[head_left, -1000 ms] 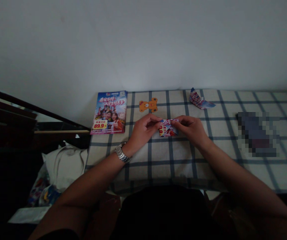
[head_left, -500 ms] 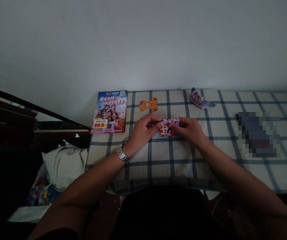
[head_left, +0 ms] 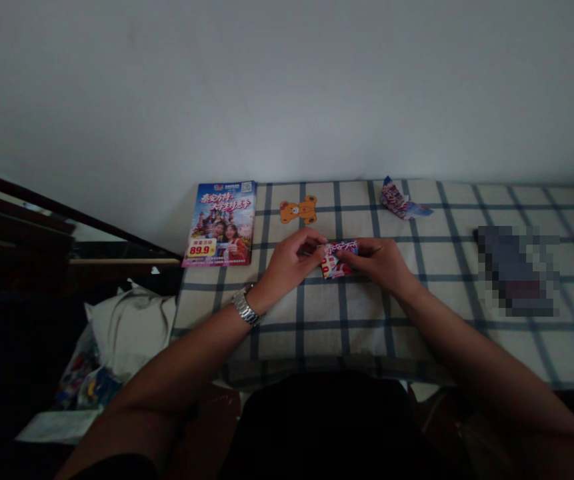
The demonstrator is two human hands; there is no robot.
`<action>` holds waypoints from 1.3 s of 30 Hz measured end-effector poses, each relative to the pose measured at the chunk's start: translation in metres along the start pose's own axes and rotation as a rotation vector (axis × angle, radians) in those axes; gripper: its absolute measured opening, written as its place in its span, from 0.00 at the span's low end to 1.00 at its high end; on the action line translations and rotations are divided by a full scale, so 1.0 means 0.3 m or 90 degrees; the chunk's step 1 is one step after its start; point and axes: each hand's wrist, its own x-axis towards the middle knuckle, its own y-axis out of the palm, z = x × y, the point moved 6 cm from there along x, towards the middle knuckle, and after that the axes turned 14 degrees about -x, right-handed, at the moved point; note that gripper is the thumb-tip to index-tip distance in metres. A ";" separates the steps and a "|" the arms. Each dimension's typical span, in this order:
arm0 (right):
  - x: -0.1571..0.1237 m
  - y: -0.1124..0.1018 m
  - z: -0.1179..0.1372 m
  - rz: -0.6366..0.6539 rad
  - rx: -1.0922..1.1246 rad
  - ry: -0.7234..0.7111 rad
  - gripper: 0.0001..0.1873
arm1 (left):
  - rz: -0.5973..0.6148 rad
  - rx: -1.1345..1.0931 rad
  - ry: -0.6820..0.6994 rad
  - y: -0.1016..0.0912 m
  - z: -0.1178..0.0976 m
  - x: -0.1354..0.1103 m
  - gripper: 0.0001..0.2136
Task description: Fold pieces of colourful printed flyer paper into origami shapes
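Pinched the folded paper (head_left: 337, 259) at both ends: left hand (head_left: 291, 257) closed on its left edge with thumb and forefinger, other fingers curled loosely; right hand (head_left: 379, 261) closed the same way on its right edge, knuckles up. Kept the piece low, touching or just above the checked tablecloth (head_left: 347, 313), a little beyond the middle of the table and straight ahead of the body, probably so as to have a flat surface to press a crease against and both ends under control. Wore a metal wristwatch (head_left: 245, 307) on the left wrist. Left a printed flyer (head_left: 221, 223) flat at the far left corner of the cloth, an orange bear cutout (head_left: 298, 210) just beside it, and a second folded scrap (head_left: 403, 202) near the wall to the right, all well apart from the hands and out of the working spot. Compared with a second earlier, found little changed: same two-handed pinch, same place on the cloth, but the paper brought slightly lower and drawn a touch tighter, with the left fingertips moved further over its top edge. Found the flyer, bear and scrap unmoved.
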 end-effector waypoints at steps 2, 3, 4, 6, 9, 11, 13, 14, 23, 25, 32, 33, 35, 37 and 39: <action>-0.001 0.000 0.004 0.003 -0.005 0.000 0.21 | 0.008 0.017 -0.003 0.002 -0.005 0.002 0.07; -0.002 0.001 0.006 0.006 -0.006 -0.001 0.21 | 0.013 0.026 -0.004 0.003 -0.007 0.003 0.07; -0.003 0.002 0.009 0.012 -0.005 -0.002 0.20 | 0.018 0.032 -0.004 0.003 -0.009 0.003 0.07; -0.003 0.003 0.016 0.022 0.011 -0.009 0.19 | 0.024 0.037 -0.001 0.003 -0.011 0.003 0.07; -0.002 -0.009 0.022 -0.004 0.038 -0.016 0.19 | 0.030 0.037 0.004 0.002 -0.012 0.002 0.07; 0.000 -0.020 0.022 -0.031 0.038 -0.019 0.19 | 0.032 0.039 0.003 0.001 -0.012 0.002 0.07; 0.000 -0.026 0.020 -0.043 0.027 -0.021 0.19 | 0.029 0.041 0.000 0.000 -0.011 0.002 0.07; 0.000 -0.027 0.019 -0.045 0.018 -0.022 0.20 | 0.029 0.040 -0.001 -0.001 -0.011 0.002 0.07; 0.001 -0.026 0.016 -0.020 0.015 -0.039 0.23 | 0.037 0.033 0.004 -0.012 0.002 0.001 0.06; 0.001 -0.027 0.013 -0.017 0.013 -0.035 0.23 | 0.044 0.031 0.001 -0.009 0.003 -0.001 0.05; 0.003 -0.019 0.012 -0.036 0.046 -0.020 0.25 | 0.013 0.020 0.005 -0.006 -0.010 0.005 0.07; 0.003 -0.010 0.012 -0.018 0.061 -0.018 0.24 | 0.001 0.016 0.009 -0.008 -0.011 0.006 0.07; 0.002 0.012 0.011 0.032 0.084 -0.015 0.23 | -0.010 0.007 0.014 -0.010 -0.010 0.006 0.08; -0.001 0.025 0.010 0.059 0.074 -0.017 0.22 | -0.006 0.004 0.016 -0.007 -0.009 0.006 0.10; -0.001 0.023 0.008 0.052 0.030 -0.021 0.22 | 0.001 0.005 0.016 -0.003 -0.009 0.005 0.10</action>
